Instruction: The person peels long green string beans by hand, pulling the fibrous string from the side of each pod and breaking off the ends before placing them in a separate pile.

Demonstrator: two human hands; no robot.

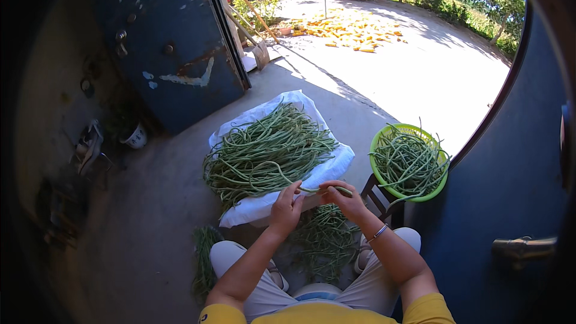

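left hand (287,210) and right hand (346,200) hold one green bean (309,190).

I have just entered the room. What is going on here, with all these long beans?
A seated person's left hand and right hand both pinch one yardlong bean. In front, a large bean heap lies on a white sheet. To the right, a lime-green basket holds more beans. Loose green strands lie on the floor between the feet, and another green bundle lies beside the left knee.
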